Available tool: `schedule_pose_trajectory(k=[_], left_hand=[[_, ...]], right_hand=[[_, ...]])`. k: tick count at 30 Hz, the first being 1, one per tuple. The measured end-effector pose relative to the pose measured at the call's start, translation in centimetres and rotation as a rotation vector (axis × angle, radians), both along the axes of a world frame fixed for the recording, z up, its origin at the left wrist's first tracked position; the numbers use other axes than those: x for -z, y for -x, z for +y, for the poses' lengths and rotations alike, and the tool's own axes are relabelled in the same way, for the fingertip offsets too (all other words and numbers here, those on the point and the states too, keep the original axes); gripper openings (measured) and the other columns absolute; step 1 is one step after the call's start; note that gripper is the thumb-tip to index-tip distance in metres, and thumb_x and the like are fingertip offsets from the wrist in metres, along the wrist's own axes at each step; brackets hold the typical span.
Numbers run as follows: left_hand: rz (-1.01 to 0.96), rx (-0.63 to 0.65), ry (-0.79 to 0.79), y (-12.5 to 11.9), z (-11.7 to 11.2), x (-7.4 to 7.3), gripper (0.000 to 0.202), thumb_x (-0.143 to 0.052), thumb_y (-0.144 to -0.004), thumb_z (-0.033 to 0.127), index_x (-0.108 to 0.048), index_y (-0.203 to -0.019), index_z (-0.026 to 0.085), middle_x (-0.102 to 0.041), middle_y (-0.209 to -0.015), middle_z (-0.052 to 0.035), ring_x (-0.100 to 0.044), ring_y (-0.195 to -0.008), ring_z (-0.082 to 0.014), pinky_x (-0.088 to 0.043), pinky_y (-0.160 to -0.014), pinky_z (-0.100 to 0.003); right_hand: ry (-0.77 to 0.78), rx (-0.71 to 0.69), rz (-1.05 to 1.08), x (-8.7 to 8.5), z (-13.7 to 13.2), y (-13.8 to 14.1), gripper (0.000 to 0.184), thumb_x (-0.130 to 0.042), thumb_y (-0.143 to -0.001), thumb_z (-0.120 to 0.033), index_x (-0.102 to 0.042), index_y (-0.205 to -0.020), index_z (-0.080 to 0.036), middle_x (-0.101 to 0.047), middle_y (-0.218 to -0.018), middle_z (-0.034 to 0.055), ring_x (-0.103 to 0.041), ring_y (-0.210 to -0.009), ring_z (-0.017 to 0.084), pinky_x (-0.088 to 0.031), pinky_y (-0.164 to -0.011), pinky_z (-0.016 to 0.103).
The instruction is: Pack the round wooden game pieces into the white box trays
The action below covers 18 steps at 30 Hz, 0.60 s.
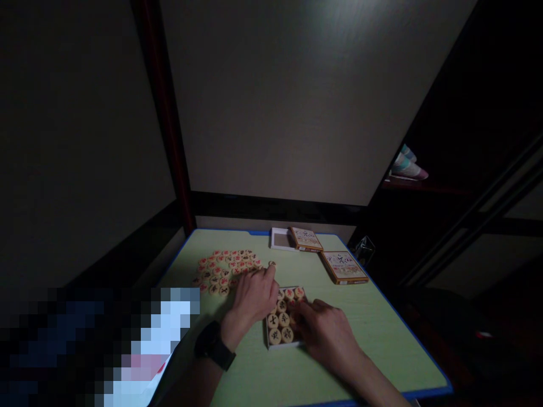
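Observation:
A small white box (271, 342) on the green table holds several round wooden chess pieces (281, 321) with black or red marks. My right hand (326, 330) lies over the box's right side, fingers bent onto the pieces. My left hand (253, 297), with a black watch on its wrist, sits at the box's left edge with the fingers curled. Its fingertips reach towards a single piece (272, 263) and the loose pile of pieces (227, 270) to the left. Whether the left fingers hold a piece is hidden.
At the table's far side lie an empty white tray (280, 239) and two orange-edged box lids (306, 239), (344, 267). A small clear object (365, 249) stands past the right edge. The table has a blue rim (428, 362). The room is dark.

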<state>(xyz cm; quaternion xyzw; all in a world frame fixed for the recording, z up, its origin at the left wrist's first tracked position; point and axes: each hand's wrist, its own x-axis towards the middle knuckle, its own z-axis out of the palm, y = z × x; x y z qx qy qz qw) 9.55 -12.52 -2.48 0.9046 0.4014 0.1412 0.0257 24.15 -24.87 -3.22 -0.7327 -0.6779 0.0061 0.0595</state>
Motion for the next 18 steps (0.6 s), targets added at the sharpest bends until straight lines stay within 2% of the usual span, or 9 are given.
schedule_pose_trajectory(k=[7,11,14,18], left_hand=[[-0.025,0.005,-0.007,0.0,0.0,0.1,0.03,-0.037,-0.092,0.019,-0.061,-0.11,0.019,-0.073,-0.088,-0.0095,-0.07,-0.086,-0.0254,-0.051,-0.075,-0.035],[-0.014,0.008,0.011,0.0,0.0,-0.1,0.031,-0.037,-0.092,0.02,-0.061,-0.112,0.019,-0.073,-0.089,-0.0095,-0.07,-0.086,-0.0247,-0.051,-0.075,-0.034],[-0.012,0.013,0.018,0.1,0.0,-0.3,0.031,-0.037,-0.091,0.02,-0.061,-0.111,0.019,-0.073,-0.09,-0.0094,-0.07,-0.085,-0.0244,-0.051,-0.075,-0.034],[-0.017,0.025,0.031,0.0,-0.4,-0.3,0.027,-0.041,-0.089,0.02,-0.063,-0.103,0.019,-0.073,-0.09,-0.0084,-0.069,-0.083,-0.0236,-0.051,-0.077,-0.035]], right_hand=[[0.028,-0.005,-0.029,-0.2,0.1,0.0,0.027,-0.057,-0.087,-0.023,-0.07,-0.11,-0.028,-0.073,-0.089,0.0055,-0.067,-0.076,0.019,-0.038,-0.063,0.025],[0.012,-0.013,0.002,-0.5,-0.3,-0.1,0.025,-0.061,-0.086,-0.026,-0.072,-0.109,-0.029,-0.073,-0.089,0.0052,-0.067,-0.076,0.019,-0.039,-0.063,0.025],[-0.009,-0.011,0.021,-1.3,-1.0,-0.8,0.025,-0.063,-0.085,-0.028,-0.073,-0.108,-0.025,-0.072,-0.084,0.0066,-0.067,-0.074,0.02,-0.04,-0.062,0.025],[-0.136,-0.073,0.124,-3.0,-1.0,-2.7,0.022,-0.056,-0.089,-0.028,-0.075,-0.099,-0.023,-0.074,-0.085,0.0077,-0.067,-0.072,0.02,-0.044,-0.063,0.026]])
